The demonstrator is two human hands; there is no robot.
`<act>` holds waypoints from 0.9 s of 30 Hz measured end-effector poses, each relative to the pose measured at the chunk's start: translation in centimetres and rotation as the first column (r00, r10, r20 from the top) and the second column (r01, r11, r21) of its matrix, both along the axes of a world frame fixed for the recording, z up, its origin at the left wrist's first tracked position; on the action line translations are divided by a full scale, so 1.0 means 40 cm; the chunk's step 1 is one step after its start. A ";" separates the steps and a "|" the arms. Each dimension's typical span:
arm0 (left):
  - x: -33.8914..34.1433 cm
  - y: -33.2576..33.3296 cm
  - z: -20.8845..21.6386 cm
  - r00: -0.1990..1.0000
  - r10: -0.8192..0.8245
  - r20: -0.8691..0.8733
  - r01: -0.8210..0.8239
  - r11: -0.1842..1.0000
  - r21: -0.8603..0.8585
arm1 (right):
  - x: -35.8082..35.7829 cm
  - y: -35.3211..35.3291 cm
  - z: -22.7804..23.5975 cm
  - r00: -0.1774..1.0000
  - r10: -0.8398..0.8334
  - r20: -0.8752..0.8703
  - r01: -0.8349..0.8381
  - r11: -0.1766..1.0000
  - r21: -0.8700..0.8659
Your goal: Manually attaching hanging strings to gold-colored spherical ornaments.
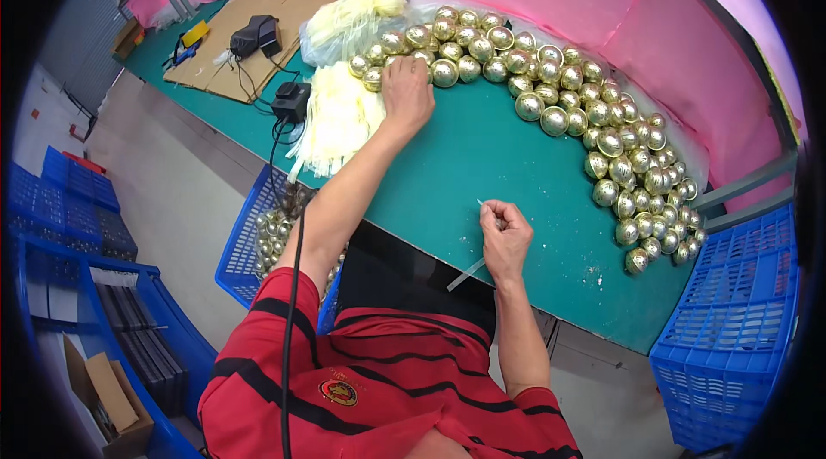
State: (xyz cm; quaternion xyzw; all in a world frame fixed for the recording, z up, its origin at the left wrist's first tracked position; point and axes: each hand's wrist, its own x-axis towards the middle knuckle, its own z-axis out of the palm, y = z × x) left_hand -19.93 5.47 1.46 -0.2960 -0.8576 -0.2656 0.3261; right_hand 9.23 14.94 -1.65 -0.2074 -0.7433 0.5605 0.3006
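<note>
At the left end of the heap of shiny gold balls [551, 72], my left hand [407, 96] reaches in with its fingers bent down over a gold ball, mostly hidden under them. My right hand [506, 242] is closed in a pinch above the green tabletop near its front edge. Held in it is a thin, pale translucent strip [465, 275]; one end pokes out past the fingertips and a longer tail hangs below the hand. Beside my left forearm lies a bundle of pale yellow strips [334, 119].
Another yellow bundle [357, 12] rests on clear plastic behind. A black boxy device [291, 102] with cables stands left of the strips, near cardboard [232, 24]. Blue crates [731, 304] stand at the right; a blue basket [237, 246] of balls is below the table's left edge.
</note>
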 end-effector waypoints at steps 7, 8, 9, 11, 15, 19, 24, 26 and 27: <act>-0.067 0.017 -0.060 0.994 0.059 -0.094 -0.079 0.972 -0.223 | 0.008 -0.006 0.003 1.000 -0.022 -0.007 0.021 0.999 -0.035; -0.058 0.013 -0.052 0.996 0.034 -0.081 -0.050 0.978 -0.203 | 0.010 -0.005 0.004 1.000 -0.020 -0.001 0.020 0.999 -0.043; -0.048 0.010 -0.045 0.998 0.011 -0.067 -0.023 0.983 -0.181 | 0.011 -0.003 0.007 1.000 -0.016 0.006 0.016 0.999 -0.049; 0.036 0.015 -0.008 0.999 -0.035 -0.006 0.033 0.986 -0.161 | 0.022 0.005 0.010 0.999 -0.037 -0.010 0.036 0.996 -0.076; 0.245 -0.037 0.037 0.766 -0.408 0.496 0.318 0.912 0.259 | 0.023 0.017 -0.005 0.993 -0.070 -0.099 0.057 0.990 -0.131; 0.412 -0.115 0.018 0.472 -0.619 0.628 0.510 0.772 0.378 | 0.044 0.007 0.032 0.992 -0.005 -0.125 0.011 0.999 0.048; 0.478 -0.160 0.001 0.328 -0.653 0.683 0.527 0.726 0.441 | 0.069 -0.006 0.055 0.991 0.100 -0.093 -0.075 0.969 0.237; 0.487 -0.159 -0.010 0.358 -0.657 0.664 0.536 0.726 0.430 | 0.076 -0.007 0.052 0.990 0.112 -0.080 -0.083 0.949 0.303; 0.492 -0.158 -0.015 0.392 -0.659 0.642 0.548 0.728 0.412 | 0.078 -0.008 0.044 0.991 0.109 -0.079 -0.078 0.943 0.323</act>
